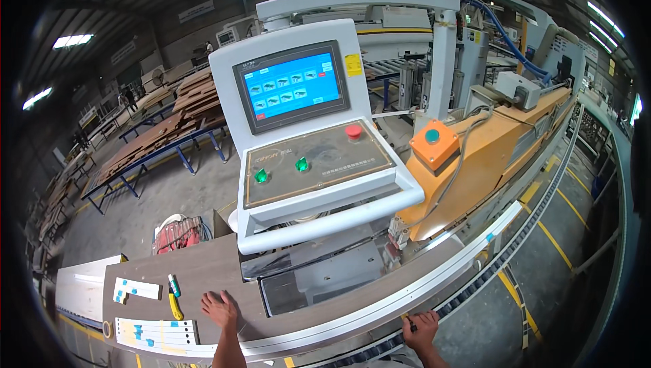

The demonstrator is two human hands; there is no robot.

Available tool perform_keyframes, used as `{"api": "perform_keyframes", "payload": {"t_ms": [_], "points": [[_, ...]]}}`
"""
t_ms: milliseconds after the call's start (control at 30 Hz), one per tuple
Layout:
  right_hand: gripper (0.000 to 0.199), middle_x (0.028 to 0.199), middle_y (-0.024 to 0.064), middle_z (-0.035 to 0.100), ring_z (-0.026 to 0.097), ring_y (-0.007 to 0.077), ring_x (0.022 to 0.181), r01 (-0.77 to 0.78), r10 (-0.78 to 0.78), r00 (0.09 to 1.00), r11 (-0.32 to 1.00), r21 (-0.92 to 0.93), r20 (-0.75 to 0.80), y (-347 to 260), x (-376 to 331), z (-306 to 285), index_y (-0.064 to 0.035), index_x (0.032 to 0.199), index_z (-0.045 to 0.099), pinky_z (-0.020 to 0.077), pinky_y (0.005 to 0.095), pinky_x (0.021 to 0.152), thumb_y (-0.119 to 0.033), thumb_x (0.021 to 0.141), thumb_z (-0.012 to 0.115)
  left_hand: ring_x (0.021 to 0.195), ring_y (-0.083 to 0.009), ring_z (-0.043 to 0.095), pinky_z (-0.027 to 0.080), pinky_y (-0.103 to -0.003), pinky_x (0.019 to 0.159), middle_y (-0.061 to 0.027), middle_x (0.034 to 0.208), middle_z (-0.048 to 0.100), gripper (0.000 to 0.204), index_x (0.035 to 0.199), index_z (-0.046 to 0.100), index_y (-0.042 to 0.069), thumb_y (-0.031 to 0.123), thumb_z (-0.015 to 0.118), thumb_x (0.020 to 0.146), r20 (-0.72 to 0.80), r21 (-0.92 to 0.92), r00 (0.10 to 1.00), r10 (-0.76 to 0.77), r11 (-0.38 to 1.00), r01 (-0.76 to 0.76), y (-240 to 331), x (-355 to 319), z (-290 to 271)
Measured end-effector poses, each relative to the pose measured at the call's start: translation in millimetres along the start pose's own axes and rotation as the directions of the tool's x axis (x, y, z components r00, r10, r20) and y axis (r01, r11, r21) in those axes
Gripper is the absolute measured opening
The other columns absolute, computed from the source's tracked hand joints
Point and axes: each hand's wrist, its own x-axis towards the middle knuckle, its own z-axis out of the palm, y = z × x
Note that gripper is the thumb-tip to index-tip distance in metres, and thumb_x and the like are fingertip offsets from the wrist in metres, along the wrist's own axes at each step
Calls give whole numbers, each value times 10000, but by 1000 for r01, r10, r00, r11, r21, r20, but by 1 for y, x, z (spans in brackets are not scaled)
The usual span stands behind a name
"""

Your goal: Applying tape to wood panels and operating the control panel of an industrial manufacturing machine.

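My left hand lies with fingers spread on a brown board. Close to its left are a yellow utility knife and a white-and-teal marker. My right hand is curled closed beside a long white strip; something small and dark shows at its fingers, too hidden to name. The strip runs along the near edge of the machine toward the far right. White pieces with blue tape rest at the board's left end, near a short white L-shaped piece.
A control panel with a lit screen and a grey handle bar stands ahead. To its right is an orange machine housing with a green button box. A roller track follows the strip. Stacked boards lie behind left.
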Motion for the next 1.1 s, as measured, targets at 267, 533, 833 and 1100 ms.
{"api": "perform_keyframes", "payload": {"t_ms": [267,533,833,1100], "points": [[96,705,68,629,607,268,721,4,-3,1000,1000,18,-26,-1,6,2,-80,709,623,428,430,827,-126,668,696,1285,-336,381,275,-479,1068,-160,1340,475,521,1254,497,-9,379,544,909,50,-12,998,-25,1000,26,1,1,2],[99,713,70,640,613,264,721,-13,14,1000,1000,22,-13,-4,6,-2,-76,717,627,429,432,834,-127,666,695,1281,-334,388,279,-464,1070,-157,1336,482,520,1246,508,-8,377,552,900,33,12,999,-34,999,34,2,1,1],[100,708,72,637,613,269,717,-25,25,1000,999,26,6,-6,8,-4,-73,714,627,434,430,830,-124,663,696,1275,-332,388,290,-455,1059,-157,1331,479,517,1240,507,-9,379,552,901,60,-2,998,-20,1000,20,3,2,-4],[100,704,75,634,609,270,710,-6,7,1000,1000,24,-11,-5,7,-2,-63,712,629,438,432,822,-117,662,698,1241,-320,410,304,-442,1043,-147,1298,491,497,1224,513,-7,365,558,896,15,11,1000,6,1000,-6,1,1,0]]}}
